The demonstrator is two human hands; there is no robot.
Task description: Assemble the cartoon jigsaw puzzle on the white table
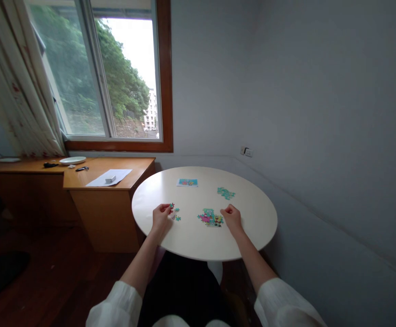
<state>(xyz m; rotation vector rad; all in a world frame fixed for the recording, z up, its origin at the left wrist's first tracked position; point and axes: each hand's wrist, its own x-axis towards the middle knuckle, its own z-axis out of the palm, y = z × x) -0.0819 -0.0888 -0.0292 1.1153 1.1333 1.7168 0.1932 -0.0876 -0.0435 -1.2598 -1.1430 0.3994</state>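
My left hand point(161, 215) is closed in a pinch on a small jigsaw puzzle piece point(172, 205) with some red on it, at the left of the round white table point(191, 243). Close by its fingertips lie a few loose teal puzzle pieces point(177, 218). A partly joined puzzle point(208, 218), with pink, yellow and green figures, rests flat in front of me. At the puzzle's right edge, my right hand point(232, 217) has its fingers pressed together; what they hold, if anything, is too small to make out.
Toward the back of the table lies a picture card point(187, 182). A cluster of teal pieces point(225, 193) sits at the back right. Left of the table stands a wooden desk point(143, 170) with a paper sheet point(122, 175), a small white box point(110, 179) and a white plate point(72, 160).
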